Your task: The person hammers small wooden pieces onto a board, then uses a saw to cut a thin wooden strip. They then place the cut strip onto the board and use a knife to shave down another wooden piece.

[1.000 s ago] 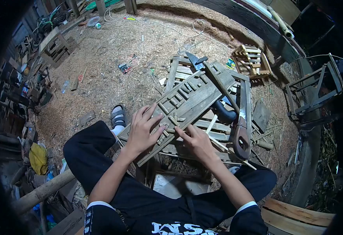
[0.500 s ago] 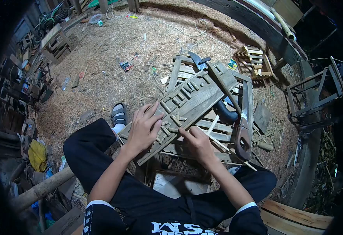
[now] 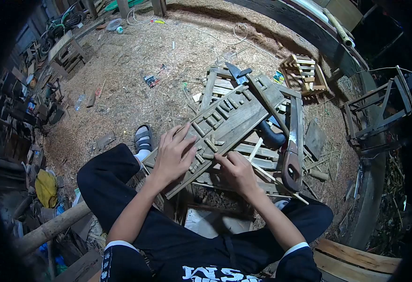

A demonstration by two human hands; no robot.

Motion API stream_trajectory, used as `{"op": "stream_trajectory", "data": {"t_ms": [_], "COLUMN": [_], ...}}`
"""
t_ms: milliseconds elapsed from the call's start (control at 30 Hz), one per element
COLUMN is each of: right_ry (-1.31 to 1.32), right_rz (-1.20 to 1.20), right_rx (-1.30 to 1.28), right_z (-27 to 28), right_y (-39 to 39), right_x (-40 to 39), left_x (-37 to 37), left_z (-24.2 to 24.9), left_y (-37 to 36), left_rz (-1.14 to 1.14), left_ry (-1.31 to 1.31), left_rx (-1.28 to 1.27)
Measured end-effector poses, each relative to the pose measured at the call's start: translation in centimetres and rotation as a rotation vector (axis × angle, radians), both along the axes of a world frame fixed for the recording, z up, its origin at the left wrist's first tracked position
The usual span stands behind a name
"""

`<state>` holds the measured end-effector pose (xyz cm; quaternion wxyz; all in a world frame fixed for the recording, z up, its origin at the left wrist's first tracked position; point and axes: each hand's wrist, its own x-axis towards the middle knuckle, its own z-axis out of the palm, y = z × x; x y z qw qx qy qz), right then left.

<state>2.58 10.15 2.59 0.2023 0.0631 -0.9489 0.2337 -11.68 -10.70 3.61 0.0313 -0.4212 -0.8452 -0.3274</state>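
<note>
The right hand (image 3: 239, 175) is nearer: its index finger reaches over the right edge of the board (image 3: 243, 116), grip narrow, though I cannot tell if it pinches something. Just left of this fingertip lies a short stick (image 3: 208, 155), long axis toward the finger. The left hand (image 3: 171, 152) rests spread toward the left edge; farther, a long-handled tool (image 3: 268, 105) crosses the far end.

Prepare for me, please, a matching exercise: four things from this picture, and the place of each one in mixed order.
1. left hand
2. hammer
3. saw
4. sandal

A. right of the board
B. worn on a foot
C. across the far end of the board
D. resting on the board

Pairs: 1-D, 2-C, 3-A, 4-B
</note>
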Motion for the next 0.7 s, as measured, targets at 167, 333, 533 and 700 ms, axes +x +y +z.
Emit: {"op": "stream_trajectory", "data": {"t_ms": [167,333,533,700], "right_ry": [0.072,0.073,0.083,0.071], "right_rz": [-0.074,-0.022,0.035,0.096], "right_rx": [0.216,0.389,0.412,0.454], "right_z": [3.0,3.0,3.3,2.4], "right_y": [0.4,1.4,1.6,1.8], "right_x": [0.6,2.7,4.0,4.8], "left_x": [0.2,1.3,4.2,4.8], "left_z": [0.2,1.9,2.5,2.1], "left_y": [0.6,2.1,3.5,4.9], "left_rz": [0.026,-0.040,-0.395,-0.424], "left_ry": [0.022,0.149,-0.169,-0.380], "left_rx": [0.007,0.076,0.081,0.154]}}
